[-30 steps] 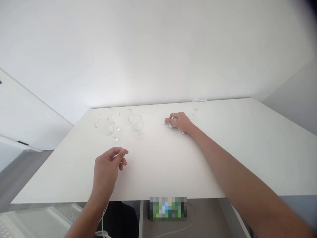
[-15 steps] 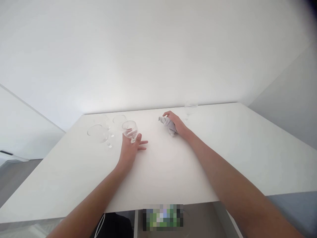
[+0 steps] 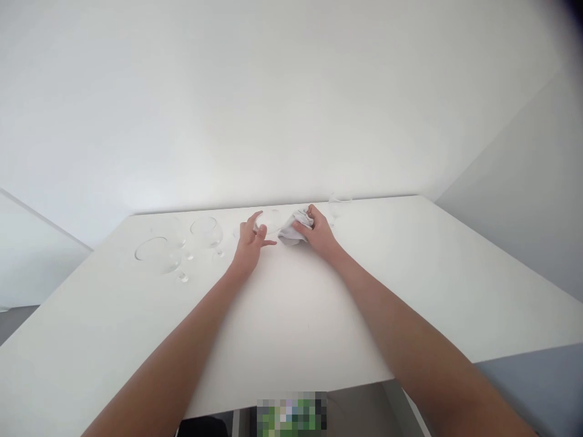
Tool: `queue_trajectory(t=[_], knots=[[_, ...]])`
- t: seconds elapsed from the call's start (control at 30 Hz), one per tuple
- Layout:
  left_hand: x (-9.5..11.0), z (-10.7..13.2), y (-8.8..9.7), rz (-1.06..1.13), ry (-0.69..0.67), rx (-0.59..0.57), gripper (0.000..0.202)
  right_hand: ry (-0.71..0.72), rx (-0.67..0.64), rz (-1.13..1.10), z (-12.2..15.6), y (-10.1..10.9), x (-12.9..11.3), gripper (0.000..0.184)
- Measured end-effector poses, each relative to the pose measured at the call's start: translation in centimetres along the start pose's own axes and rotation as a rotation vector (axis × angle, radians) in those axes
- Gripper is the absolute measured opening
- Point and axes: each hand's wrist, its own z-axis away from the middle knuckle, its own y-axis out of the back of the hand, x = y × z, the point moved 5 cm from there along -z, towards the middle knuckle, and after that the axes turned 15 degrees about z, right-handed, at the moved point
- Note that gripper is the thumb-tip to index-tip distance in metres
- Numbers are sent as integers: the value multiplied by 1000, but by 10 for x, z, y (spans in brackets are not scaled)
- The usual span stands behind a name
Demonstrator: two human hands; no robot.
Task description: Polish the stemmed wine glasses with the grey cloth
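Both hands work over the flat white tabletop [image 3: 282, 328], toward the back edge by the plain white wall [image 3: 291, 109]. Left hand [image 3: 249, 240]: curled around a clear, round-bowled drinking glass [image 3: 269, 223], gripping it, thumb on the near side, one finger stretched out toward the right. We find the glass between the two hands, its rim faint against the white; how its stem lies we cannot tell.

Right hand [image 3: 321, 230]: closed on a crumpled, pale grey fabric cloth [image 3: 295, 227], bunched between thumb and fingers. The cloth sits just beside the glass — whether the two touch, we cannot make out.

To the left we count three more clear stemmed glasses grouped together: a front glass [image 3: 159, 258], a fainter rear glass [image 3: 167, 229] behind it, and a right-hand glass [image 3: 206, 232] nearest the left hand. Beyond the right hand, near the wall, we note a lone clear glass [image 3: 340, 209].

Below the table's front edge: an open drawer with a grey-brown bottom [image 3: 364, 409], a pixelated green-and-black block [image 3: 291, 416] — contents unreadable — and a black shape [image 3: 203, 427] to its left.
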Motion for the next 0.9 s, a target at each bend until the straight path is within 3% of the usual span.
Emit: queue_trajectory(t=[0.07,0.2,0.33,0.43,0.5,0.63,0.73,0.83,0.9], knots=[[4,0,2,-104,-62,26,57,-49,18,11,1,2,-2,50],[11,0,0,-279,-144,63,53,-191,-73,-188,2,-5,1,40],[13,0,-4,-310,-133,66,52,-235,-85,-261,0,-11,6,60],[12,0,-1,-302,-119,99,54,-223,-24,-219,1,-7,3,62],[12,-1,1,-304,-118,114,55,-233,-10,-256,2,-2,-3,54],[12,0,3,-293,-115,132,56,-208,-144,-461,3,-2,-16,27],[12,0,2,-286,-117,128,55,-177,-125,-276,3,0,-14,31],[11,-1,1,-284,-118,115,55,-158,41,88,2,6,-10,47],[10,-1,1,-285,-118,111,55,-211,112,134,3,9,-6,51]])
